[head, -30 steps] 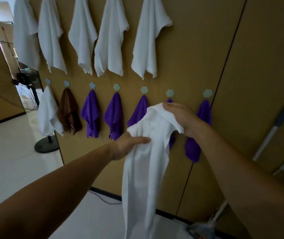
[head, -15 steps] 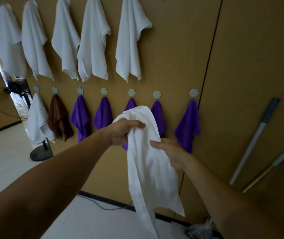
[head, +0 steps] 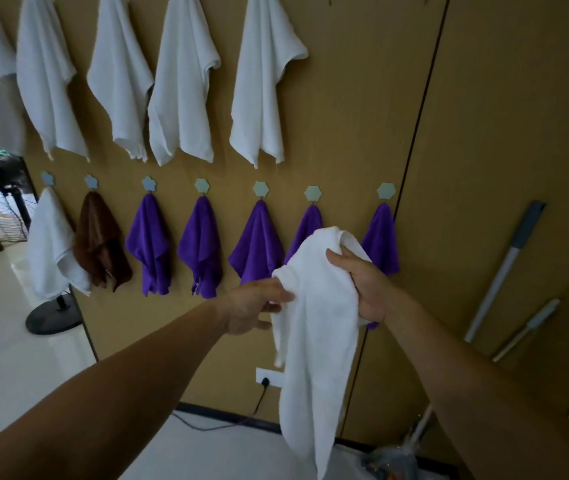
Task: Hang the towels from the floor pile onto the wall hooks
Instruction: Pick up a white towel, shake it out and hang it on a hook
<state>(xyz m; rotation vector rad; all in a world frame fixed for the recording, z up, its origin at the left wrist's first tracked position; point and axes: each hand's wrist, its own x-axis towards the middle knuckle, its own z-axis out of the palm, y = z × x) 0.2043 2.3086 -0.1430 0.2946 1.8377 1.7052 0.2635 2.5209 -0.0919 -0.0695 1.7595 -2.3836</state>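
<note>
Two hands hold one white towel (head: pixel 317 323) up in front of the brown panelled wall (head: pixel 345 116), and it hangs on no hook. The right hand (head: pixel 362 285) is clenched round the towel's bunched top, thumb pressed across the cloth and fingers curled into it. The left hand (head: pixel 252 308) pinches the towel's left edge between thumb and fingers, a little lower than the right. From there the cloth falls in a long narrow drape, its tail near the bottom of the view, above the pale floor (head: pixel 6 341).

Behind it runs a lower row of small hooks (head: pixel 386 191), each loaded: a small white towel (head: pixel 49 247) at the far left, then a brown towel (head: pixel 101 244), then five purple towels (head: pixel 200 251). The held towel covers much of the purple one second from the right, and the right hand sits just in front of the last purple one. Above, five larger white towels (head: pixel 179 81) hang in a row, their tops cut off by the edge of the view.

To the right, past a dark seam in the wall, two long handles (head: pixel 504 271) lean against the panel. Low on the wall is a white socket (head: pixel 269 377) with a black cable plugged in, just beside the drape. At the left a round black stand base (head: pixel 54 318) sits on the floor.
</note>
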